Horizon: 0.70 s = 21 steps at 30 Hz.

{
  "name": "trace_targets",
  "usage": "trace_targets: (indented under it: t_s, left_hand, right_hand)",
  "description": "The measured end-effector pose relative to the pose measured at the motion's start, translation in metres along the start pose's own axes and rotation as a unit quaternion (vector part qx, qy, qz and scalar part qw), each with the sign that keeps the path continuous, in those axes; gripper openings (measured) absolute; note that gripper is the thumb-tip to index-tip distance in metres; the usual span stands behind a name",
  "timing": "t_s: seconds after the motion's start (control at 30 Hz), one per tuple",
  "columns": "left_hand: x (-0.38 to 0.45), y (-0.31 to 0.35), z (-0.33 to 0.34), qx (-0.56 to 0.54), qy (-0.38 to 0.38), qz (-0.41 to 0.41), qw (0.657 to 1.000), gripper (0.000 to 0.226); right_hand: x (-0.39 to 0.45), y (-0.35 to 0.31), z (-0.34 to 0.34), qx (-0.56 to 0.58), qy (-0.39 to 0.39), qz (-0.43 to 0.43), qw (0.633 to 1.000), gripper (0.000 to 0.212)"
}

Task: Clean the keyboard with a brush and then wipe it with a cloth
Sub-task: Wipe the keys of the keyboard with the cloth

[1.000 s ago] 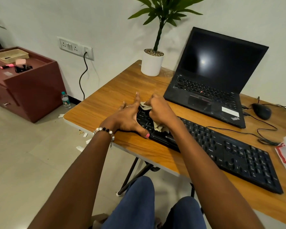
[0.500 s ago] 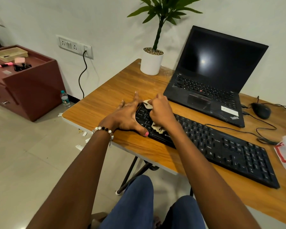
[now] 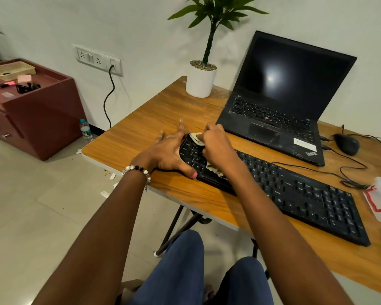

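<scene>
On the wooden surface, seen from the head camera, a long black plastic keyboard lies slantwise from near right to far left. Both bare arms reach forward from the near edge and meet over its left end. Left hand, a beaded bracelet at its wrist, lies flat with fingers spread, palm down, thumb pressed against the keyboard's near left corner. Right hand is fisted knuckles-up, its grip curled round a crumpled beige cloth pressed onto the left keys; scraps of cloth show beyond the fingers and under the wrist. Beyond stands an open black laptop, with a potted green plant at its left.
</scene>
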State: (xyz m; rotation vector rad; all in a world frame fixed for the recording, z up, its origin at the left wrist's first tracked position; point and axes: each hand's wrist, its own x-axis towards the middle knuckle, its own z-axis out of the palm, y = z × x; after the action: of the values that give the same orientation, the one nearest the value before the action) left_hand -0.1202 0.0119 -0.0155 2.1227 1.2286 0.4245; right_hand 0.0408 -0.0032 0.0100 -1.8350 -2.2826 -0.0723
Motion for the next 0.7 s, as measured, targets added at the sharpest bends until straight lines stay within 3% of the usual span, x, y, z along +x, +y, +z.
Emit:
trace_targets:
  t_s: [0.1,0.17,0.27,0.4,0.63,0.7]
  left_hand:
    - [-0.002,0.003,0.0,0.003,0.009,0.006,1.0,0.146]
    - [0.001,-0.001,0.0,0.011,0.0,0.016,1.0,0.152]
    - [0.005,-0.008,0.001,0.023,-0.013,0.019,0.999,0.154]
    - [0.004,-0.007,0.001,0.018,-0.004,0.016,1.0,0.145]
    - [-0.001,0.003,-0.002,0.007,0.002,-0.003,1.0,0.139]
    - [0.001,0.0,0.0,0.007,0.001,0.003,1.0,0.14]
  right_hand:
    - [-0.001,-0.016,0.005,0.032,0.026,0.048,0.998,0.028]
    - [-0.002,-0.02,0.005,0.06,0.013,0.034,0.998,0.031]
    - [-0.009,-0.019,-0.003,0.095,-0.041,-0.05,0.993,0.039]
    - [-0.007,0.007,-0.01,0.039,-0.073,-0.151,0.985,0.037]
    - [-0.002,0.024,-0.006,-0.02,-0.041,-0.095,0.994,0.041]
    - [-0.002,0.02,0.002,-0.009,-0.002,-0.035,0.999,0.039]
